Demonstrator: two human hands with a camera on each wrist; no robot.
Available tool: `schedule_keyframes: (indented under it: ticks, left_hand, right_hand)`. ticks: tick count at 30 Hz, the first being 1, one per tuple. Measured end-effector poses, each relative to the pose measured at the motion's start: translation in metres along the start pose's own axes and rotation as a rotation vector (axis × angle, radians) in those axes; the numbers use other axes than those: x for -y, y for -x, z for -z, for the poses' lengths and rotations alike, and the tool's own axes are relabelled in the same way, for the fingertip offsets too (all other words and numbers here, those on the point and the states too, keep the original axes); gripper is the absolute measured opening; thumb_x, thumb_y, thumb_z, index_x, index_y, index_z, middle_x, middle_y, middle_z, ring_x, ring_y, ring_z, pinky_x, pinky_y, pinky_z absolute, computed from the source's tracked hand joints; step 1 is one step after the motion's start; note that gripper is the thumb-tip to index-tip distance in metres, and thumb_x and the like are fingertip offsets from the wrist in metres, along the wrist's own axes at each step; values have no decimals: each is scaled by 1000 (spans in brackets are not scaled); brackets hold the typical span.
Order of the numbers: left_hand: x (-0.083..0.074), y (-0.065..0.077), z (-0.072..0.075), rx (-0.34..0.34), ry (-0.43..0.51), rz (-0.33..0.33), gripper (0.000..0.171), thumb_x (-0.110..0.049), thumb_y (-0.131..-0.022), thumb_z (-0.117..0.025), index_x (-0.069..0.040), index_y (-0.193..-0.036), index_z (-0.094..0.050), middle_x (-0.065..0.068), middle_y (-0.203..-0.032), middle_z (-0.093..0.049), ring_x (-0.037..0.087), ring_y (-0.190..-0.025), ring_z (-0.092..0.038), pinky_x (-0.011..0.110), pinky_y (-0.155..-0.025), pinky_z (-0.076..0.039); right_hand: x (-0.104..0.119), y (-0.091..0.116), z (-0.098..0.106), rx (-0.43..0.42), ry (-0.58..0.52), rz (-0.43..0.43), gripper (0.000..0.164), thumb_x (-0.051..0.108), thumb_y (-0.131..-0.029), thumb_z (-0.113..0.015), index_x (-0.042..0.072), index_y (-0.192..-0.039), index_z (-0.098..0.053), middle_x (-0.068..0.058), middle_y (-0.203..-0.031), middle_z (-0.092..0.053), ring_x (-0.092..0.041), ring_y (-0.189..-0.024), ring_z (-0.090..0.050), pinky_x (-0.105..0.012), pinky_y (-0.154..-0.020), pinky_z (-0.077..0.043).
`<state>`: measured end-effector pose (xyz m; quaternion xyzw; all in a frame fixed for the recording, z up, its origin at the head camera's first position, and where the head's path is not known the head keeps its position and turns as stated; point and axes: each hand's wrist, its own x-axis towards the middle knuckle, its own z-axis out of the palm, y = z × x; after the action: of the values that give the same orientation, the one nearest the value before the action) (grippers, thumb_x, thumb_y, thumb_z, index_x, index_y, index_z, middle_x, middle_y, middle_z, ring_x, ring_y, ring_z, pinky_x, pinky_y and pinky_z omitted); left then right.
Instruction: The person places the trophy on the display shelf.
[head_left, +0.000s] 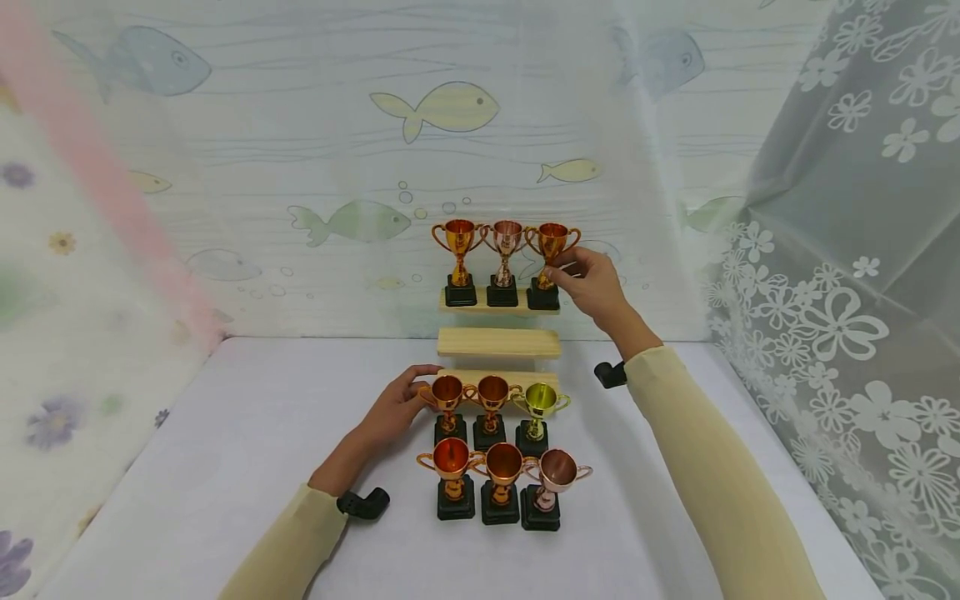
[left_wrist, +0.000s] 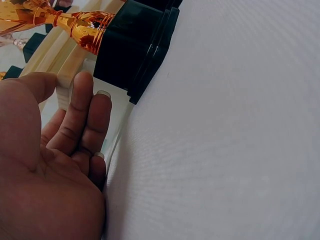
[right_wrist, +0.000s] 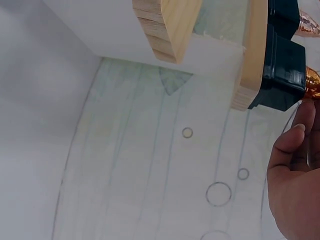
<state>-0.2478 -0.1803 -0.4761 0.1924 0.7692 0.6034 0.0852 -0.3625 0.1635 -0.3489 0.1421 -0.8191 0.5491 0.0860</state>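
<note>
We count 3 trophies [head_left: 507, 240] up on the top shelf [head_left: 482, 302], our right hand [head_left: 596, 287] pinching the rightmost trophy's [head_left: 553, 240] stem; 6 others [head_left: 504, 462] stand lower, in front, unshelved; our left hand [head_left: 393, 408] pinches a lower plank [head_left: 502, 377].

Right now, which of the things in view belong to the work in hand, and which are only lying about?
Apparently part of the job:
top-right trophy, pinched by the right grip;
eight other trophies;
wooden stand, its lowest step pinched by the left grip.

Apparently only surroundings:
fish-patterned sheet;
flowered curtain;
black wrist devices, worn.
</note>
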Motion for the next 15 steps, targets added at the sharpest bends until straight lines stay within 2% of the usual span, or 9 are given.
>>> schedule_keyframes:
  ticks: [4,11,15]
  left_hand:
    - [1,-1,0,-2,11,-4,43,-8,-104,-52,-1,-145,-41,15,-108,-71,19,-92,-66,48,-95,-46]
    - [32,-10,2,-22,-27,-22,40,-14,-105,-52,-12,-145,-44,11,-107,-71,21,-94,-66,35,-92,-48]
    - [34,-10,2,-21,-32,-20,42,-13,-105,-51,-12,-146,-43,13,-107,-71,25,-96,-66,37,-92,-47]
  right_hand:
    - [1,0,-1,-9,2,4,24,24,-94,-72,8,-111,-68,-9,-115,-65,-20,-96,-62,-34,-73,-45]
    - [0,4,0,-9,2,30,26,25,-94,-71,8,-114,-68,-7,-116,-64,-23,-97,-62,-40,-79,-48]
    - [-3,10,4,-15,-5,33,30,27,-95,-70,7,-118,-67,-8,-117,-62,-24,-98,-61,-40,-80,-48]
